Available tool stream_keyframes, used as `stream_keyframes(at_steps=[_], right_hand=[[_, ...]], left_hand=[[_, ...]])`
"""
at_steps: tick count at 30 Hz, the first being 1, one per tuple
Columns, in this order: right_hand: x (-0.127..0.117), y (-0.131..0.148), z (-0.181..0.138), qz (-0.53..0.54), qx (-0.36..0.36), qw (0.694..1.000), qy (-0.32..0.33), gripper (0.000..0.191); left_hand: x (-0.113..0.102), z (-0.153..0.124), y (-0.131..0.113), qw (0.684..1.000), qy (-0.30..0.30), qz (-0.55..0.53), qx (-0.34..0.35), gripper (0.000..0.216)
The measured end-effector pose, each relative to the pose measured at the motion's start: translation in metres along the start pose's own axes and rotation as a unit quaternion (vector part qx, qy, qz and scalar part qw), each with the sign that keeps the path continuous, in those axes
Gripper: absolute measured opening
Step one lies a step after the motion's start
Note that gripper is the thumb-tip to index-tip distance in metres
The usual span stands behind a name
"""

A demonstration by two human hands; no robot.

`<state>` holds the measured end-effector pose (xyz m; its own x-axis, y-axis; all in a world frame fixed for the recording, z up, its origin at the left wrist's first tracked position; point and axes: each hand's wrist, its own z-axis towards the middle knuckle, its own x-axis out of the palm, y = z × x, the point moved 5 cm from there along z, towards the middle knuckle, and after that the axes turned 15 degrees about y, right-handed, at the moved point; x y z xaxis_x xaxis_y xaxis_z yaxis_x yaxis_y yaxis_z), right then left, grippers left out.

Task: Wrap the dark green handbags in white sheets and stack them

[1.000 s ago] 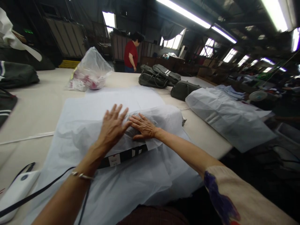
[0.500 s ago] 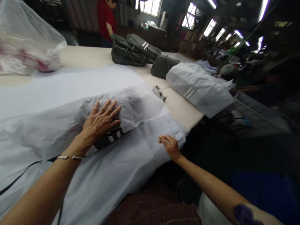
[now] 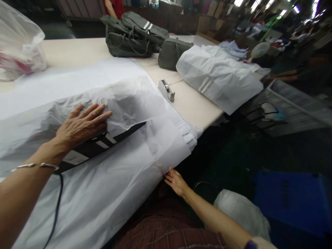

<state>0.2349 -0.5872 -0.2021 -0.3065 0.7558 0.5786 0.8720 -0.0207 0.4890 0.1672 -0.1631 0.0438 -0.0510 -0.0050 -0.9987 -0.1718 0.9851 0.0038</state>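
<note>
Position of the work: the black, elongated, white-striped article [image 3: 127, 132] lies on the table [image 3: 197, 107], on a broad layer of thin white sheeting [image 3: 124, 183]. A crumpled, translucent white covering sheet [image 3: 135, 100] rests over its upper face; the near flank is exposed as a dark band.

Long axis: diagonal, from lower left to upper right. The right end points roughly toward the grey tape dispenser [image 3: 166, 90], which stands on the table just beyond the sheeting.

Left hand [image 3: 81, 126]: nearer to the article and in contact with its covering. The palm faces down, the fingers extended and slightly apart, laid flat over the top. Nothing is pinched.

Right hand [image 3: 176, 181]: well apart from the article, at the near edge of the white sheeting, to the left of its right-hand corner. The fingers are extended, with the thumb above them; the fingertips meet the edge. Whether the edge is held between thumb and fingers cannot be told.

Governing relation: from the right hand, the article lies forward and to the left — across the flat near strip of sheeting. That strip separates the hand from the exposed flank, and its free edge runs obliquely, rising toward the right.
</note>
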Motion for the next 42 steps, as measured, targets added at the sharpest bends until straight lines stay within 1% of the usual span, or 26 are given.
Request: stream_keyframes(at_steps=[2,4,6,10,12,15,18,21,23,26,30,33,36,39,42], right_hand=[[-0.001,-0.007,-0.008,0.031,0.008,0.999,-0.007,0.051],[0.000,-0.009,-0.011,0.049,0.006,0.999,0.003,0.049],[0.003,-0.007,-0.007,0.041,0.002,0.999,0.012,0.048],[0.002,0.004,0.008,0.012,-0.014,0.999,-0.031,0.042],[-0.001,0.008,0.008,0.012,-0.027,0.999,-0.029,0.041],[-0.004,0.011,-0.005,0.044,-0.045,0.998,0.013,0.038],[0.000,0.008,-0.021,0.079,-0.033,0.992,0.092,0.039],[0.011,0.001,-0.026,0.064,0.002,0.984,0.168,0.052],[0.021,-0.002,-0.023,0.036,0.004,0.981,0.189,0.056],[0.033,-0.002,-0.019,-0.021,-0.024,0.983,0.179,0.053],[0.038,0.005,-0.025,-0.090,-0.050,0.986,0.129,0.038],[0.041,0.016,-0.036,-0.118,-0.050,0.986,0.110,0.035],[0.055,0.032,-0.047,-0.137,-0.044,0.981,0.134,0.035],[0.082,0.051,-0.058,-0.180,-0.034,0.965,0.185,0.037],[0.114,0.077,-0.065,-0.228,-0.067,0.946,0.222,0.035]], left_hand=[[0.001,0.001,-0.002,1.000,-0.003,-0.006,0.008,0.053],[0.003,0.002,-0.001,1.000,0.000,-0.013,-0.001,0.054],[0.003,0.003,-0.001,1.000,-0.002,-0.023,-0.008,0.056],[0.002,0.004,-0.003,0.999,-0.018,-0.050,-0.004,0.059],[0.002,0.003,-0.004,0.999,-0.015,-0.046,-0.001,0.059],[0.002,0.003,-0.007,1.000,0.002,-0.019,-0.010,0.062],[0.003,0.003,-0.008,0.999,0.019,-0.014,-0.028,0.068],[0.003,0.004,-0.008,0.999,0.019,-0.015,-0.025,0.068],[0.003,0.003,-0.007,1.000,0.016,-0.007,-0.020,0.064],[0.005,0.003,-0.005,1.000,0.011,0.006,-0.019,0.056],[0.007,0.001,0.001,0.999,0.014,0.024,-0.031,0.050],[0.008,0.000,0.002,0.999,0.008,0.023,-0.023,0.050],[0.007,-0.002,0.002,1.000,-0.005,0.011,-0.014,0.050],[0.006,-0.003,0.002,1.000,-0.019,0.008,-0.010,0.048],[0.008,-0.004,0.004,0.999,-0.037,0.038,0.002,0.047]])
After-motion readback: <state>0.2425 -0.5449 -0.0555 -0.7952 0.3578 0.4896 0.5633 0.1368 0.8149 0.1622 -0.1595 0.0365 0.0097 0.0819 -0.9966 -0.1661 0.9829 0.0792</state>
